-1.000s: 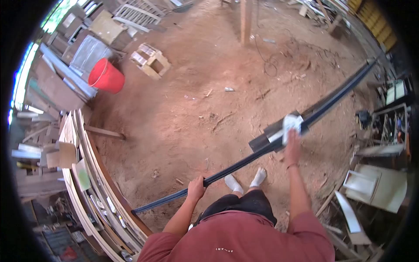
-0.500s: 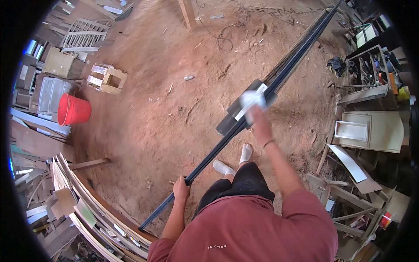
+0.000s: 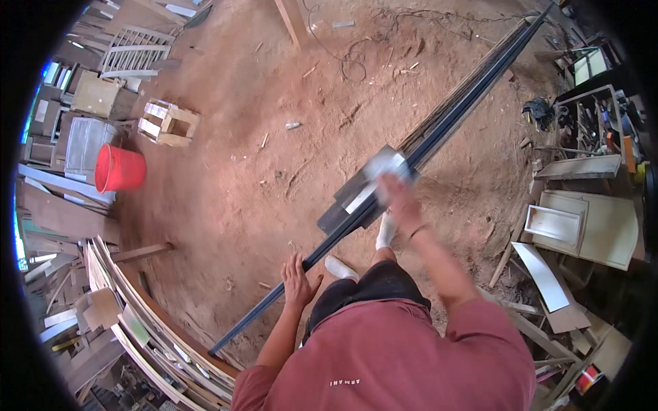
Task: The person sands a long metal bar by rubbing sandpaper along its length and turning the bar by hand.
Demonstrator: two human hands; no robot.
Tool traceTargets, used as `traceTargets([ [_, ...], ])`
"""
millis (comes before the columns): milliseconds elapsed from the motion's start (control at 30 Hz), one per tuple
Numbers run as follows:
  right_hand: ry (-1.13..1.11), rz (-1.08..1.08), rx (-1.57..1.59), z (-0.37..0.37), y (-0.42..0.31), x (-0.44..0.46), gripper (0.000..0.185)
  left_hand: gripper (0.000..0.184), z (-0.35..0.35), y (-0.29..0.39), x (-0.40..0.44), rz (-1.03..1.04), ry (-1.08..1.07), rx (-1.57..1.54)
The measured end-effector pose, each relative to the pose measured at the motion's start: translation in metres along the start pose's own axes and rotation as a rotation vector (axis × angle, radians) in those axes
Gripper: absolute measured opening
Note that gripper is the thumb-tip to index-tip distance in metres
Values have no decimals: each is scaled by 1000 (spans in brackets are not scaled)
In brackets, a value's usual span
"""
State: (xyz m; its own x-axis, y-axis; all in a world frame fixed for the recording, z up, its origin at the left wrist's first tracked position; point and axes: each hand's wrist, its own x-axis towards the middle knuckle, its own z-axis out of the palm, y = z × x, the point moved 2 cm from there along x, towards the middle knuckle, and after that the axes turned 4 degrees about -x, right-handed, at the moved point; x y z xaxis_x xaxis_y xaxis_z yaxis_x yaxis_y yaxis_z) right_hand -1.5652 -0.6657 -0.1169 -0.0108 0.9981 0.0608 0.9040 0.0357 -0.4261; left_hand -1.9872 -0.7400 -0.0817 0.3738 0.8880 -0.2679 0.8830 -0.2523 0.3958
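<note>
Long dark strips run diagonally across the view, from the lower left to the far upper right. A dark flat board with a pale strip on it lies under them near the middle. My right hand presses a whitish, cloth-like wad onto the strips over this board. Both wad and fingers are smeared by motion, so the exact kind of wad is unclear. My left hand rests at the lower part of the strips, fingers spread and apart, not wrapped around them.
Curved wooden boards are stacked at the lower left. A red bucket and a small wooden frame stand on the dirt floor. Cream panels lean at the right. A wooden post rises at the top; cables lie nearby.
My left hand has loosened from around the strips and its fingers have spread. The right hand and wad have shifted slightly left. The dark board now appears lower left; the view has also shifted.
</note>
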Motion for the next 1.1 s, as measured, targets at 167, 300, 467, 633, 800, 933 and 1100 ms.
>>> traceTargets([
  [167,252,135,-213,-91,154,61,79,114,13,84,59,82,113,45],
  [300,6,-186,31,-40,20,8,76,114,13,120,85,24,138,40],
  [467,-174,-319,-20,-38,-6,-4,74,117,23,121,92,-1,155,73],
  [633,152,103,-239,-149,221,99,79,116,15,142,110,32,113,72],
  [800,143,-20,11,-88,172,76,70,113,18,181,137,97,97,43],
  [933,-229,-378,-419,-45,41,7,80,112,26,202,152,131,111,70],
  [1100,55,118,-49,-125,205,90,74,109,37,230,179,247,62,20],
])
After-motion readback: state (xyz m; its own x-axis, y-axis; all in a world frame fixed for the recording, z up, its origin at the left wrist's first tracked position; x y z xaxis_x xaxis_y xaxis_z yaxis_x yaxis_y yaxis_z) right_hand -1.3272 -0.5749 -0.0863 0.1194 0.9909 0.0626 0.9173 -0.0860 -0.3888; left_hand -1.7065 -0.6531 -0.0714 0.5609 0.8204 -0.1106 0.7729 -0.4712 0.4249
